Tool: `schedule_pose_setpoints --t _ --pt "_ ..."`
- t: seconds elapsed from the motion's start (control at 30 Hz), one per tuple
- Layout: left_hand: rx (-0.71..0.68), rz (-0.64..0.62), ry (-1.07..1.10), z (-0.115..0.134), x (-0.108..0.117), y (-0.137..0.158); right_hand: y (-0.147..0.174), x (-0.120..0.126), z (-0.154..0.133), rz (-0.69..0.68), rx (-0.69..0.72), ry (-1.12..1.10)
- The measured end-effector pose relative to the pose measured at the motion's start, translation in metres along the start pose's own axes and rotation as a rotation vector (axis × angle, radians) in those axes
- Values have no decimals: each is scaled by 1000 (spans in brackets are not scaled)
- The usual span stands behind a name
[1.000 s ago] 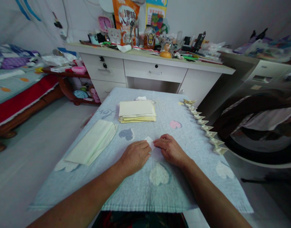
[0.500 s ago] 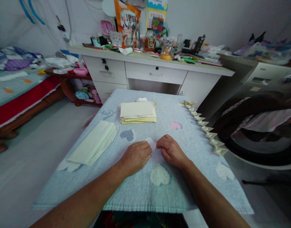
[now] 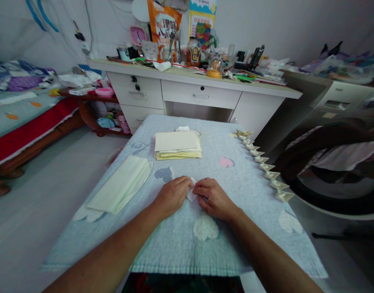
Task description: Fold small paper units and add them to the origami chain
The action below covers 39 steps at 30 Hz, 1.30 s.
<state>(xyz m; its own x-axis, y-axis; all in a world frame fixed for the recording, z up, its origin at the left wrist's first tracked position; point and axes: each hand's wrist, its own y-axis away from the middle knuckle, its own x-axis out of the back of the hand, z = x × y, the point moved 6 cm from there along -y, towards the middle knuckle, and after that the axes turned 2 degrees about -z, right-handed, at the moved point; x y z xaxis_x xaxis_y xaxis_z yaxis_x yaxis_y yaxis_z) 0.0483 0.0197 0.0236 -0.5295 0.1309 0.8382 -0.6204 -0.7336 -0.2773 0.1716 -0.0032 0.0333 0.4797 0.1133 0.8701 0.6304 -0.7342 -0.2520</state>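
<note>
A small piece of folded white paper (image 3: pixel 191 195) lies low over the cloth between my two hands. My left hand (image 3: pixel 174 194) has its fingers closed on the paper's left side. From the right, my right hand (image 3: pixel 214 197) pinches the same paper, its fingers curled over it. Much of the paper is hidden beneath the fingers. Beyond my hands sits a stack of cream and yellow paper sheets (image 3: pixel 176 141). To the left lies a larger pale folded paper (image 3: pixel 118 185). Along the right edge runs a row of folded paper pieces (image 3: pixel 268 167) with pointed tips.
A pale blue cloth with heart shapes (image 3: pixel 162 244) covers the table. Behind it stands a white desk (image 3: pixel 202 93) crowded with jars and packets. A washing machine (image 3: pixel 324 142) is at the right, a bed (image 3: pixel 28 110) at the left.
My right hand has shifted left, closer to my left hand, and its fingers now reach over the paper. My left hand has moved slightly left and up. The paper has turned a little.
</note>
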Motion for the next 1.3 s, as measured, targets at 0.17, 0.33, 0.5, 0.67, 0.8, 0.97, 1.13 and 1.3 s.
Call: schedule_pose_setpoints --t 0.17,0.33,0.5,0.67,0.8,0.97,1.13,1.3 --pt "-1 -24 -63 -13 -4 -3 -1 2 -3 -24 -17 28" --pt "2 -62 -71 -25 4 0 0 3 -2 -27 -21 46" --pt "18 -93 -31 -29 11 2 0 2 -2 -21 -28 44" --pt "3 -28 69 -23 20 2 1 2 -2 -15 -59 41" --pt "-10 -50 53 -25 19 2 1 0 -5 -65 -29 92" --pt "-61 -104 -48 -26 17 1 0 0 -6 -82 -30 108" --pt "-68 -106 -138 -22 17 1 0 1 -5 -86 -33 90" --pt "-41 -129 -142 -25 13 2 -1 1 -5 -88 -34 75"
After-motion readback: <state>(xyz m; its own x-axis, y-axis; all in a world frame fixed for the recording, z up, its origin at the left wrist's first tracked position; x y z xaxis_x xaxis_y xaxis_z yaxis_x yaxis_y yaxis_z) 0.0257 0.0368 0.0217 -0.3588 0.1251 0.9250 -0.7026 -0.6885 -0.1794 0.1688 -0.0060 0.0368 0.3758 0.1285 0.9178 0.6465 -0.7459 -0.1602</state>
